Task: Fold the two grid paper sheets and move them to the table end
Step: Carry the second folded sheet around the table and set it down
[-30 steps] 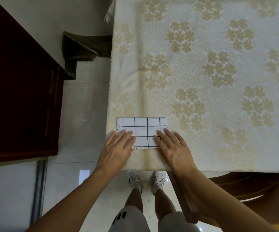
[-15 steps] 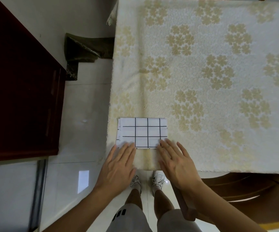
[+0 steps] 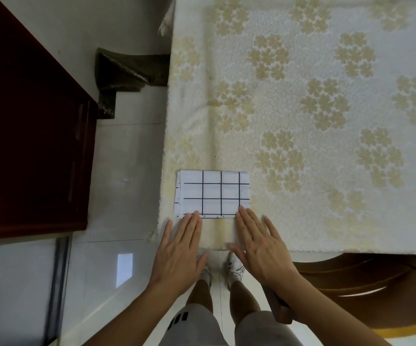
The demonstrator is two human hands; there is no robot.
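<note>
Both hands have slid back off the folded paper (image 3: 213,194), its long side running left-right along the table (image 3: 326,221) edge, left hand (image 3: 180,253) and right hand (image 3: 261,248) with fingers flat, spread, holding nothing.

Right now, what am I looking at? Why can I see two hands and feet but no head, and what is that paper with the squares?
The camera sits on a person's head and looks down, so you see what they see: their own arms, legs and shoes, but never their head. There is no robot here, only two bare hands.

The left hand and the right hand are flat and open, fingers spread. Neither holds anything. Their fingertips just reach the near edge of the folded grid paper, which is white with black lines. I can see layered edges on its left side, so it seems to be folded sheets stacked together.

The paper lies on a table covered by a cream tablecloth with flower patterns, close to the corner nearest the person. To the left stands a dark red cabinet on the shiny floor.
</note>
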